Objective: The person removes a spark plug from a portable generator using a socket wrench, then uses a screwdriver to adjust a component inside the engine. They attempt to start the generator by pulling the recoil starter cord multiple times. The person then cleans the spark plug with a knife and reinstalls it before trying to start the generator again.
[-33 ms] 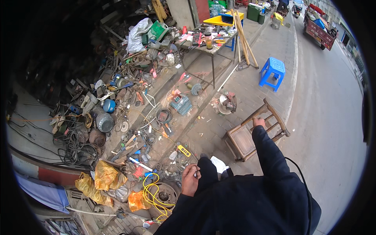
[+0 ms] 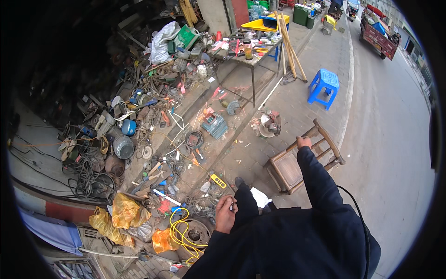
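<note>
My right hand point(image 2: 304, 142) grips the back of a worn wooden chair point(image 2: 288, 169), which stands tilted in my view on the paving beside the road. My left hand point(image 2: 226, 209) is closed in front of my dark-clad leg, around a small dark item I cannot make out. Near it lie a yellow multi-button pendant controller point(image 2: 218, 180), a white cloth or paper point(image 2: 259, 197) and a coiled yellow hose or cord point(image 2: 177, 227). A small bowl with a rusty metal part point(image 2: 271, 124) sits just above the chair.
A blue stool point(image 2: 324, 84), leaning wooden poles point(image 2: 290, 49) and a cluttered metal table point(image 2: 245, 49) stand ahead. Heaped tools, motors point(image 2: 123, 147), cables and orange bags point(image 2: 127, 209) cover the left side. A loaded cargo trike point(image 2: 377, 37) is on the road at right.
My right hand and the chair sit very slightly higher and further left in the view. My left hand shows no clear movement.
</note>
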Demonstrator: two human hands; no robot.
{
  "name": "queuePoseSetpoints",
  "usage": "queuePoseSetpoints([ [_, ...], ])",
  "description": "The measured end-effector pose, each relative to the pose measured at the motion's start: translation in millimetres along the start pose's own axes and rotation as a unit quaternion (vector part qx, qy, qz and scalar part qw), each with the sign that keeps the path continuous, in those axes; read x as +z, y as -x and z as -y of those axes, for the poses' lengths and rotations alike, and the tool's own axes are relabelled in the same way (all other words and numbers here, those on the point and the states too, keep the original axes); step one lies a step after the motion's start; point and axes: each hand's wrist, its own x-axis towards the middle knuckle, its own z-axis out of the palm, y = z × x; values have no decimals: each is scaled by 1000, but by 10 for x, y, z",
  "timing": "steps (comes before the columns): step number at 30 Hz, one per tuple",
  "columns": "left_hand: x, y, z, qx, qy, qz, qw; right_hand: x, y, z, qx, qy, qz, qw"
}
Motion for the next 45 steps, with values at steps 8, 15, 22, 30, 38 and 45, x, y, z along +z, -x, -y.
queuePoseSetpoints([
  [8,360,-2231,-853,-6,-25,59,998,1406,-1083,2614,-63,-56,114,990],
  [15,523,-3409,-1724,-24,-38,-7,999,2139,-1564,4411,-182,68,108,975],
  [22,519,-4049,-1947,6,-21,-91,996,2993,-2423,5562,-170,126,84,974],
  [30,1112,-4792,-2054,41,-19,-228,973,4013,-3441,6209,-79,88,106,987],
  [38,1570,-5636,-2090,30,16,-200,979,4187,-3841,6368,-70,117,102,985],
  [45,1503,-5754,-2148,22,8,-180,983,4374,-3789,6280,-119,132,49,983],
])
